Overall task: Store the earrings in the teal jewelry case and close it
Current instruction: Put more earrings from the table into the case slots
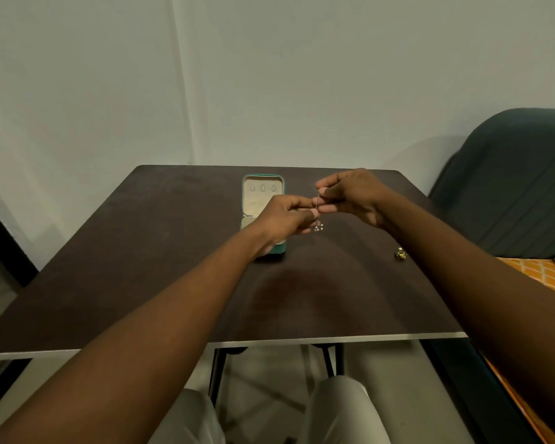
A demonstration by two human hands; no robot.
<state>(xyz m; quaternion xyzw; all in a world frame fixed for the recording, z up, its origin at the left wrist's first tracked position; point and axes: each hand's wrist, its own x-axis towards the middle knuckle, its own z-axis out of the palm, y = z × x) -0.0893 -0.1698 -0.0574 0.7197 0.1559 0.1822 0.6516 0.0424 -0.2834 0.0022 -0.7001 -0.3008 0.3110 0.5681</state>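
Both hands pinch one drop earring hanging upright — left hand nearer the open teal case, right hand beyond.

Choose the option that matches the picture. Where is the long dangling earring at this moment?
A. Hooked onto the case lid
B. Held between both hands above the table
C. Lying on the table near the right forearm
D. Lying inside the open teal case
B: the dangling earring hangs between the fingertips of the left hand and right hand, above the table and beside the open teal case.
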